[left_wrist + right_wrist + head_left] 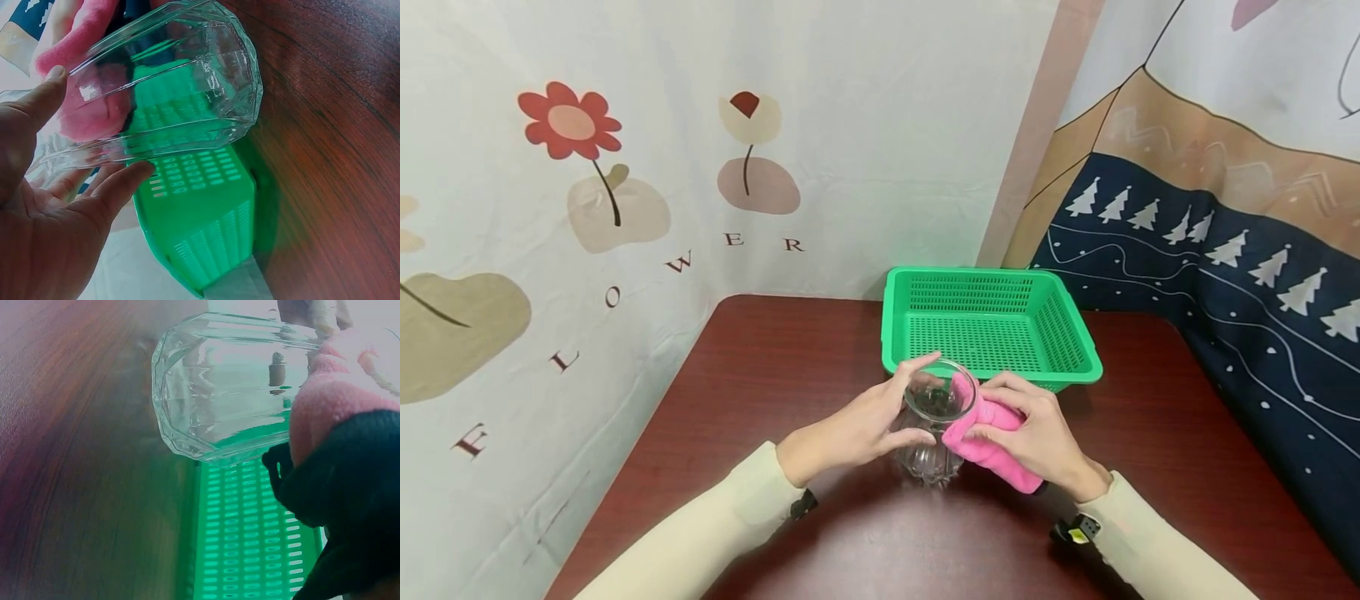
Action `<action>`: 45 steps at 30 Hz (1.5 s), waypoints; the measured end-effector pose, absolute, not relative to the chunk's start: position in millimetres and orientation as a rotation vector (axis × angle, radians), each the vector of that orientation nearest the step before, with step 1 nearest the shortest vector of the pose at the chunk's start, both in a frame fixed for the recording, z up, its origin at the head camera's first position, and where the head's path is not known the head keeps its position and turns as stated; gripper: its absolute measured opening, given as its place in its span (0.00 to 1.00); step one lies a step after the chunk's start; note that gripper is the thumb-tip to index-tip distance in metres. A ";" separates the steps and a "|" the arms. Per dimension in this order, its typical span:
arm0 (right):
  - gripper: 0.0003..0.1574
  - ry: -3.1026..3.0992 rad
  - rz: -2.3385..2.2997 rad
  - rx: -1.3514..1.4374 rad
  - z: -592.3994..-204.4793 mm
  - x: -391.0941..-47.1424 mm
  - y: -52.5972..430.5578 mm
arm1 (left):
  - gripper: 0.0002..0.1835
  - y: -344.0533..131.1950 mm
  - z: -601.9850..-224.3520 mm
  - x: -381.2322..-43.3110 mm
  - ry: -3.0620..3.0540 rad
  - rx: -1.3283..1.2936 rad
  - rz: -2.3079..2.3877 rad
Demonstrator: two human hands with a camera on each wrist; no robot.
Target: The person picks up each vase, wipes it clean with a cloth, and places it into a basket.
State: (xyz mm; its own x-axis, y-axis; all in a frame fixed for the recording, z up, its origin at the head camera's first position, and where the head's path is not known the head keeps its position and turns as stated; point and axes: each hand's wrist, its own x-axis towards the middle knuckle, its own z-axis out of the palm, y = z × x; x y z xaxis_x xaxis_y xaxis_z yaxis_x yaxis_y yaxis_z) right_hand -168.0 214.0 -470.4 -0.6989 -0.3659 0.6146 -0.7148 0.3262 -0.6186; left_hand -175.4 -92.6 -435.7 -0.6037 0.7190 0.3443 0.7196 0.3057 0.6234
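Observation:
A clear glass jar (931,460) with faceted sides and a thick round rim is held over the near middle of the table. My left hand (859,423) grips its upper part, thumb on the near side and fingers along the far side. On the right, my right hand (1047,432) pinches a bunched pink cloth (996,457) against the jar's rim, with part of the cloth showing inside the mouth. Through the glass in the left wrist view, the cloth (97,109) shows pink. A dark part of the bundle (350,487) fills the right wrist view's lower right.
Behind the jar, a green plastic basket (889,325) with slotted walls stands on the dark red-brown wooden table (760,367). Printed cloth (880,125) hangs along the back and left, and a navy one with white trees (1195,275) hangs at the right.

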 end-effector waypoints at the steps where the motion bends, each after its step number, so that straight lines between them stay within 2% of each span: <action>1: 0.33 -2.231 1.337 0.958 -469.8 -168.2 213.7 | 0.57 -92.6 -435.7 -175.6 -2.537 -1.400 -1.211; 21: 0.35 -2.259 1.524 0.849 -458.3 -165.9 220.5 | 0.58 -91.6 -435.1 -173.8 -2.539 -1.373 -1.236; 45: 0.32 -2.240 1.476 0.939 -459.7 -170.3 218.5 | 0.58 -92.3 -435.5 -174.6 -2.561 -1.367 -1.195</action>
